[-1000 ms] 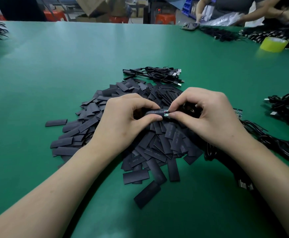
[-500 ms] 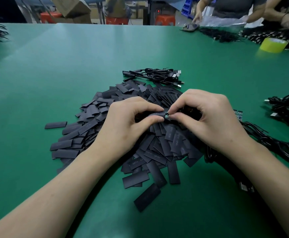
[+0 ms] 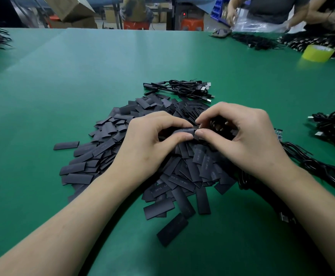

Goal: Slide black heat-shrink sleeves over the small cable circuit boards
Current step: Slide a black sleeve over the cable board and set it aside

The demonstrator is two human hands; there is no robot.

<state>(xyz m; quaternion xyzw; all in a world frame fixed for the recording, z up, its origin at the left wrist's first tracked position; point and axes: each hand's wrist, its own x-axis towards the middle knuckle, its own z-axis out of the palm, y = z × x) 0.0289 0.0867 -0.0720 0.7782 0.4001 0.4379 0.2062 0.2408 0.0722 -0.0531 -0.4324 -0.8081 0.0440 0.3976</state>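
Black sleeve (image 3: 184, 130) held roughly level, just above the pile of loose sleeves (image 3: 182, 176) on the green table (image 3: 83, 86). Left hand (image 3: 148, 144) pinches it between thumb and forefinger. Right hand (image 3: 248, 140) pinches its right end, fingertips touching the left's. Small blue board (image 3: 279, 134) lies beside the right hand. Cable bundle (image 3: 182, 88) lies beyond the pile.

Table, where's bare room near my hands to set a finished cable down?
Widest bare green table lies left of the sleeve pile, beyond the lone sleeve. Also open: the middle stretch between the cable bundle and the yellow tape roll. Crowded: right of your right hand, where black cables run and coil.
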